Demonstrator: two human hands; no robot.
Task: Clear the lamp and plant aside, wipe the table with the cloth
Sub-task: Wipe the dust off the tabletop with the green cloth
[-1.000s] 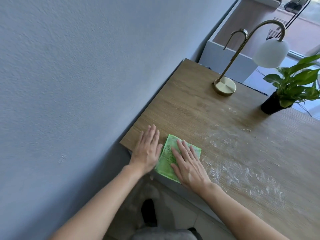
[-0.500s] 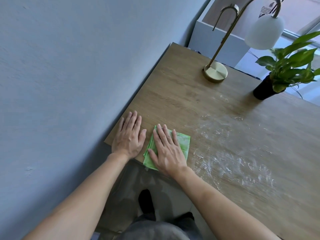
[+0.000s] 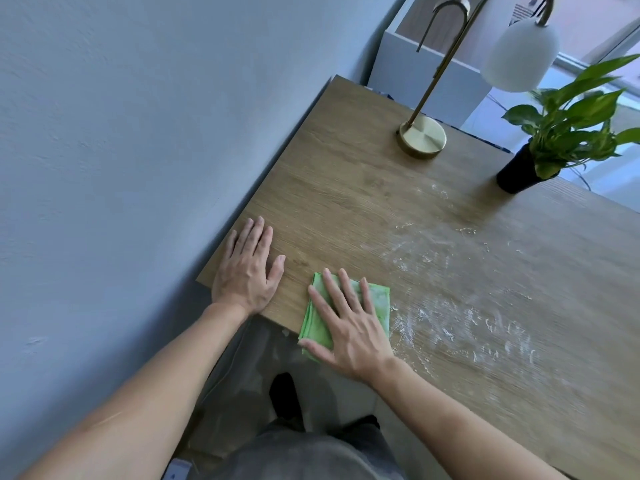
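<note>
Head view, looking down over the near corner of a light oak-grain wooden desk [image 3: 346,188] set against a pale blue-grey wall [image 3: 138,133]. Left hand [image 3: 246,268] lies flat, palm down, fingers extended and close together, on bare wood by the corner; it holds nothing. Right hand [image 3: 349,323] is also flat and spread, palm pressing on a folded bright green cloth [image 3: 379,299]; no grip, fingers splayed over the top. The cloth sits at the near edge of the desk, its lower part hanging slightly past the edge, apart from the left hand. Just right of the cloth and stretching toward the middle of the desk, a smear of white powdery residue [image 3: 460,323] streaks the surface. At the far side stands a brass arc lamp with a round disc base and a white frosted globe shade [image 3: 421,135], base on the desk near the far edge. To its right, well apart from the hands, a leafy green plant in a black cylindrical pot [image 3: 519,171] stands upright by the far edge. Both forearms are bare. Below the desk edge, grey trousers [image 3: 311,455] and tiled floor [image 3: 242,358] show.
</note>
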